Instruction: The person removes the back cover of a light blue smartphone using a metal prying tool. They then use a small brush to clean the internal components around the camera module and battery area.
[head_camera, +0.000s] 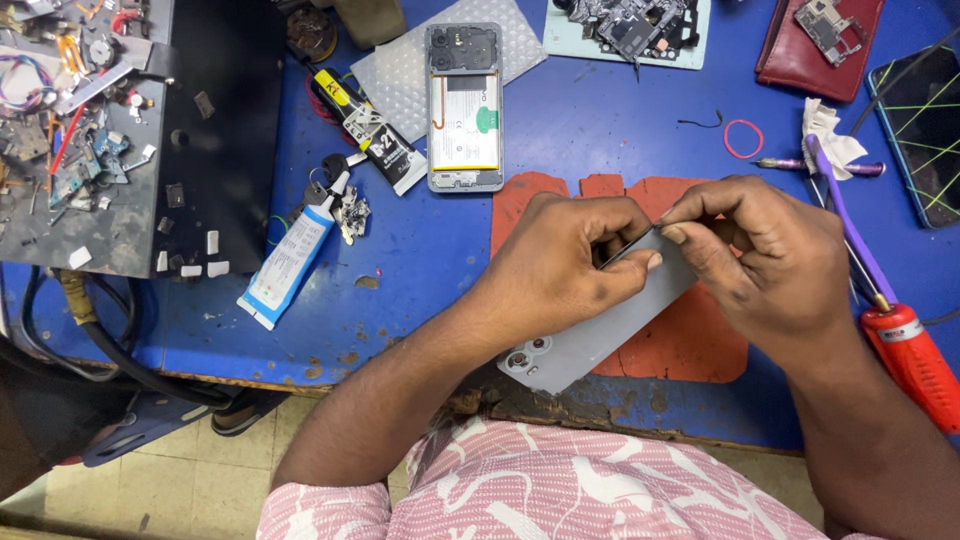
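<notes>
Centrally in the head view, both hands worked on a grey phone back cover (590, 335), held tilted over an orange-red mat (690, 340) near the lower middle of the frame. The left hand (575, 265) gripped the cover's upper end, fingers closed around its edge. The right hand (775, 255) pinched a thin dark strip (628, 246) between thumb and forefinger, clamped tight at the cover's top edge. Judged from this grip, the step in hand was peeling or lifting a strip along the edge of the cover; the next move would call for a steady, shallow pull while the left hand held the cover firm.

The cover appeared smooth, matte and rectangular, with round camera openings at its lower left corner. The mat looked rubbery, with notched edges. Above it, at upper centre, an opened phone (465, 108) lay face down on a dimpled pad, its white battery exposed. To the left lay a white glue tube (290, 262) and a black glue tube (368, 130). A red-handled tool (915, 360) rested at the right edge. The blue bench top (590, 120) showed scuffs and chipped paint along its near edge.
</notes>
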